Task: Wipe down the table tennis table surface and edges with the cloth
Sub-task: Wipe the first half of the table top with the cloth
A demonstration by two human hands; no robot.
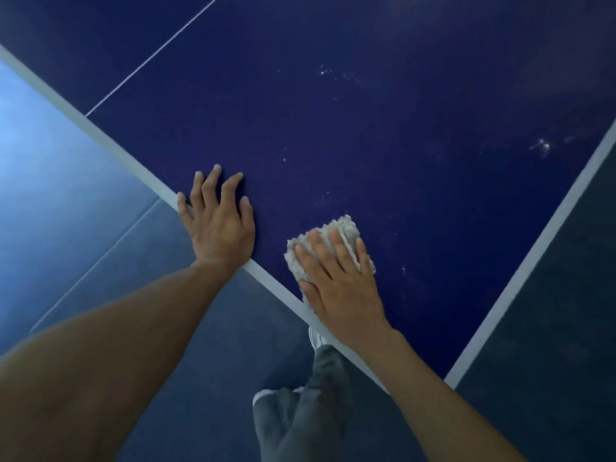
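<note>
We are in the wiping step, working a corner of the blue bench (366,128) just inside its white edge line (110,141). Our right hand (340,288) lies flat on the cloth (345,224), fingers straight, pressing it down rather than gripping it. The cloth sits on the bench top right against the inner side of the edge line. Our left hand (218,225), further left along the edge line, is spread flat across it, holding nothing and bracing us.

Pale specks (325,198) show just beyond the cloth, further in from the edge line, so we judge that much of the surface is not yet wiped. The next move calls for pushing the cloth away from the edge line through those specks with even pressure. After that the cloth should be drawn back and run along the edge line itself.
</note>
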